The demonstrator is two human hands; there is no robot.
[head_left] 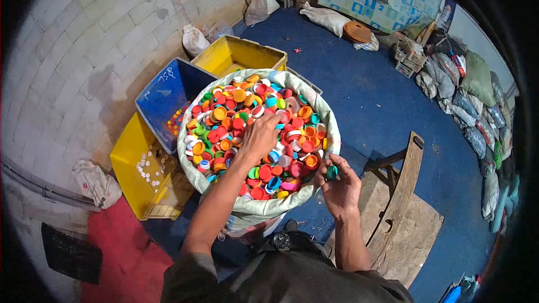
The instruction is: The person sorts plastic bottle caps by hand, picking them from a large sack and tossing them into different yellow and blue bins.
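Note:
A large pale woven sack with a rolled-down rim stands in front of me, filled with plastic bottle caps in red, orange, green, blue, white and yellow. My left hand rests over the middle of the heap, its fingers bent together and pointing down among the caps. Whatever its fingertips may hold is hidden. Beside the sack's right rim, my right hand is raised with a dark green bottle cap pinched between thumb and fingers.
Left of the sack stand a blue crate with a few small caps and a yellow crate with white ones. Another yellow crate sits behind. A wooden bench is at right. Filled bags line the right wall.

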